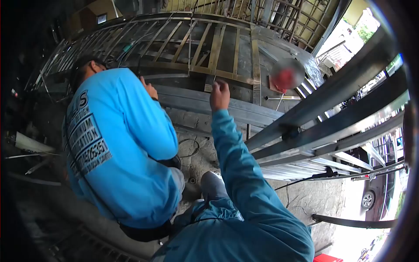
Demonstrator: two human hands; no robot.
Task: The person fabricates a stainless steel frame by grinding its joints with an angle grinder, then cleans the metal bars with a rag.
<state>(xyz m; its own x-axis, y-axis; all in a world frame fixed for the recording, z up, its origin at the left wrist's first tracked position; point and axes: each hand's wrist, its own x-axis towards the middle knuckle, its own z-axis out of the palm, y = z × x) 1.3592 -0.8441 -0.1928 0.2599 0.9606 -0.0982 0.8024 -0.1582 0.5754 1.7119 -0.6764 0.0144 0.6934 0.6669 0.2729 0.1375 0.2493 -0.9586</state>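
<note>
My right hand (220, 94) reaches forward in a long teal sleeve, over the near edge of a metal frame (209, 70) made of flat slats. Its fingers are curled together. A thin light sliver shows by the fingertips, too small to name. Close beneath the hand runs a grey metal beam (231, 107) along the frame's near side. My left hand is not in view.
A co-worker in a bright blue shirt (131, 118) crouches at my left, one hand (150, 89) at the frame. Long metal bars (323, 91) slant across the right. A red object (283, 80), partly blurred, sits beyond. A cable (195, 148) lies on the concrete floor.
</note>
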